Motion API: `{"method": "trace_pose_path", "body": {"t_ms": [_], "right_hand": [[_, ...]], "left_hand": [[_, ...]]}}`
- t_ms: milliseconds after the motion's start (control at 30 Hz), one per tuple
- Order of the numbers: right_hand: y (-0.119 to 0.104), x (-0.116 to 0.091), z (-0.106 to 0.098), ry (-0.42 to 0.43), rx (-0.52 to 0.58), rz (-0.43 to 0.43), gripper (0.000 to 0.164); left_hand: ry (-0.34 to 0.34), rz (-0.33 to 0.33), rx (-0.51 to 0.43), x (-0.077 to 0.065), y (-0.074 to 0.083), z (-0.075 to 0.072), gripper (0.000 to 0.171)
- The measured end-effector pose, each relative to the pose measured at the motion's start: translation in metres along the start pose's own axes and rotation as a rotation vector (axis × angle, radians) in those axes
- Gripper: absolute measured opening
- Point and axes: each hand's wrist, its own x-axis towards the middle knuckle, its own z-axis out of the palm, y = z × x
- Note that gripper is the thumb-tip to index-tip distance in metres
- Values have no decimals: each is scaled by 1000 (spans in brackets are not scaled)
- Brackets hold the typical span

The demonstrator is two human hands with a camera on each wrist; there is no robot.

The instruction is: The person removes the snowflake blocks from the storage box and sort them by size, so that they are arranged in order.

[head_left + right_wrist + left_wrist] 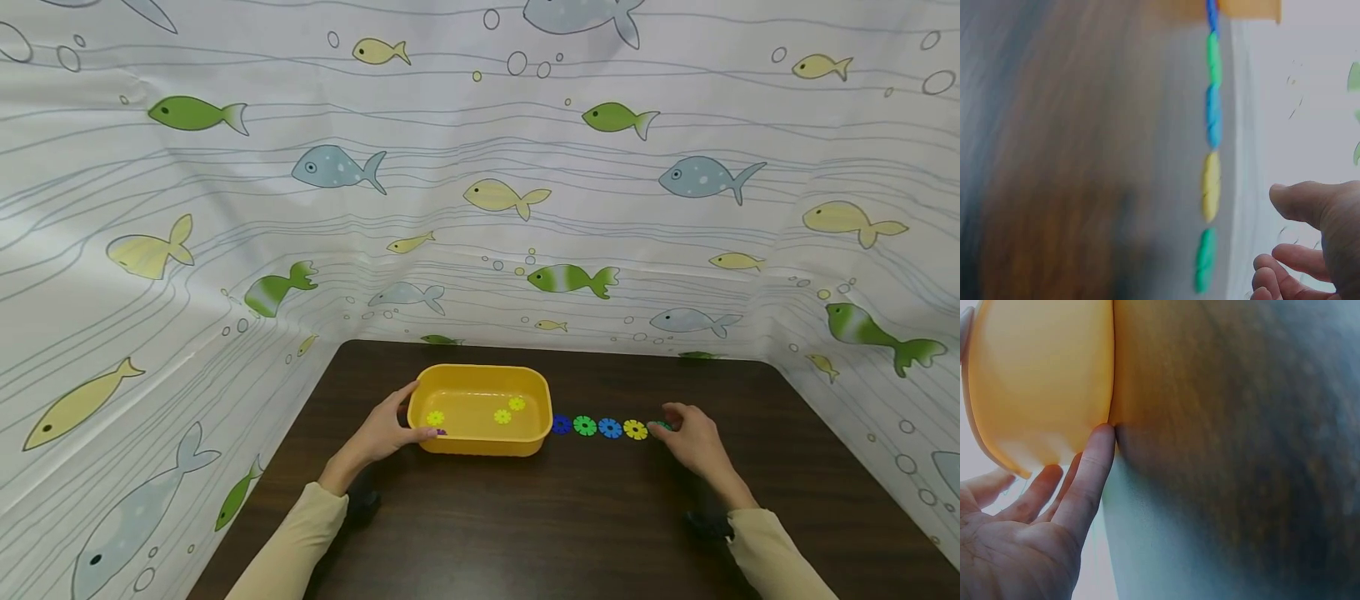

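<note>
At the left of the table, my left hand (386, 429) holds the left end of a yellow plastic tub (480, 447). Its thumb lies at the near rim, and its fingers reach along the outer wall (1041, 381). Inside the tub lie yellow flower-shaped discs (502, 417) and part of a purple piece (441, 432). A row of notched discs runs rightward from the tub: dark blue (562, 425), green (585, 426), blue (611, 428), yellow (635, 430) and a green end disc (1205, 260). My right hand (693, 437) hovers by that end disc, thumb and fingers apart, nothing between them.
A dark wood-patterned table (585, 525) carries everything. Behind it and at both sides hangs a white sheet (480, 133) printed with fish. Both forearms in pale sleeves (300, 533) reach in from the front edge.
</note>
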Motion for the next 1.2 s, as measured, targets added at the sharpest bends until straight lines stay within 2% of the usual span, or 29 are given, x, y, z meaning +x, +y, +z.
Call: {"method": "trace_pose_path", "body": {"t_ms": [233, 567, 900, 1200], "right_hand": [[-40, -5, 2, 43, 46, -82, 51], [-102, -1, 17, 28, 95, -183, 43], [-160, 17, 47, -75, 135, -270, 38], [-189, 35, 76, -222, 98, -342, 39]], "left_hand": [[-1, 9, -2, -1, -1, -1, 108], [2, 9, 4, -1, 0, -1, 108], [7, 22, -4, -2, -2, -2, 111], [6, 21, -19, -3, -1, -2, 110]]}}
